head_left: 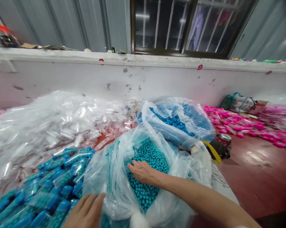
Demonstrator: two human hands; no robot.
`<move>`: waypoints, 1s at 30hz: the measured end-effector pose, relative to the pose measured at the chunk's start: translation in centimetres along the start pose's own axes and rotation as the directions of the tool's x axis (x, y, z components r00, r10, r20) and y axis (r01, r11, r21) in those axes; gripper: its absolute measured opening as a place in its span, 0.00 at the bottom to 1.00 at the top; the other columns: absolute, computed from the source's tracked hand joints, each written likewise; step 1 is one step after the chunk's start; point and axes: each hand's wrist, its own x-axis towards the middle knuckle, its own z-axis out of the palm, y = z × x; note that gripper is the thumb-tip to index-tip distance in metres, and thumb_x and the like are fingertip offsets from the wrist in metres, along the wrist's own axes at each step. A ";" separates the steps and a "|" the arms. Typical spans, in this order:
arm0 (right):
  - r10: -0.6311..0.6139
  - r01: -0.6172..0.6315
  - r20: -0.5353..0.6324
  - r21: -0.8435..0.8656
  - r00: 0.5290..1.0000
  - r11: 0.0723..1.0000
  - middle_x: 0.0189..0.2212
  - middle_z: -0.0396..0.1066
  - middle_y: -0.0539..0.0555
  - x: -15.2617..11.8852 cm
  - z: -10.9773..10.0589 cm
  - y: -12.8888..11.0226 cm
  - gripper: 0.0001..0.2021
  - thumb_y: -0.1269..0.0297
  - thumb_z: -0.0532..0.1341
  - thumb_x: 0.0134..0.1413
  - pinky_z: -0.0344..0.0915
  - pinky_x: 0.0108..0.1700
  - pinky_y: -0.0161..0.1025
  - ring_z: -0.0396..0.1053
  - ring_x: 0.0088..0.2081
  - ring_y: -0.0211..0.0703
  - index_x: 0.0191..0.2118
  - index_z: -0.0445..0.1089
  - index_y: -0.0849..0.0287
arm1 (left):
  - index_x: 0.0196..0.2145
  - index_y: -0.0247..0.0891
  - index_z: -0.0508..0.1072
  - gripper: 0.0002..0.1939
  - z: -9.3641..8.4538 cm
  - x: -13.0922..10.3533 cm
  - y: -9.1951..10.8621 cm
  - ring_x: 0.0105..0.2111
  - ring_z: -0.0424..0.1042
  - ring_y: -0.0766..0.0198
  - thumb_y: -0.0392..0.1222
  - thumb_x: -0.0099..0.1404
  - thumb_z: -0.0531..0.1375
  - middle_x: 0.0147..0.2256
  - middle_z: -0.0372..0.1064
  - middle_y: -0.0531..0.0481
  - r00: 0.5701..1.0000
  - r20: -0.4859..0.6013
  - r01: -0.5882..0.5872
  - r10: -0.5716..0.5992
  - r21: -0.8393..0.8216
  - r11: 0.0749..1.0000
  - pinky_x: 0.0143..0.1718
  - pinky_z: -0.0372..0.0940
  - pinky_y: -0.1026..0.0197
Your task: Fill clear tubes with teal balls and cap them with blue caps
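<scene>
Blurred at the lower edge of the head view, the left hand (87, 210) curves its fingers beside clear, blue-capped bottles of teal beads (57, 180); I cannot tell whether it grips anything. Loosely open, the right hand (143, 172) reaches over small, round teal beads (154, 156) inside a translucent plastic bag (114, 171), with another translucent bag (203, 122) of blue pieces (174, 123) just behind.

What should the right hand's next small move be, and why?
Probably curl the right hand into the teal beads: it is inside the open plastic bag, at the beads, with none visibly gathered. The left hand is near the bag, its grip too blurred to tell.
</scene>
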 end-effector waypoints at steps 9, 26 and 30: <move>0.358 -0.366 0.082 0.284 0.930 0.886 0.35 0.72 0.60 1.8 1.9 3.9 0.10 0.70 0.52 0.51 0.63 0.34 0.38 0.70 0.37 0.49 0.38 0.66 0.63 | 0.43 0.40 0.68 0.19 7.1 15.5 3.8 0.40 0.68 0.65 0.28 0.61 0.44 0.39 0.69 0.48 0.738 0.673 0.197 -0.044 -0.153 0.968 0.42 0.63 0.64; 0.148 -0.224 0.182 0.524 0.972 0.822 0.37 0.72 0.50 5.3 -1.7 5.3 0.14 0.68 0.54 0.51 0.66 0.29 0.30 0.71 0.31 0.37 0.45 0.64 0.57 | 0.51 0.36 0.65 0.24 8.4 14.2 1.4 0.50 0.59 0.39 0.27 0.61 0.42 0.48 0.63 0.35 0.782 0.496 0.140 -0.377 0.450 0.882 0.39 0.62 0.44; 0.132 -0.200 0.202 0.362 0.970 0.911 0.38 0.71 0.59 1.0 -2.6 7.9 0.10 0.72 0.57 0.46 0.65 0.39 0.37 0.69 0.41 0.48 0.38 0.69 0.64 | 0.54 0.38 0.61 0.25 8.9 13.7 2.9 0.53 0.55 0.41 0.28 0.60 0.44 0.51 0.60 0.36 0.774 0.554 0.108 -0.307 0.362 0.926 0.44 0.59 0.43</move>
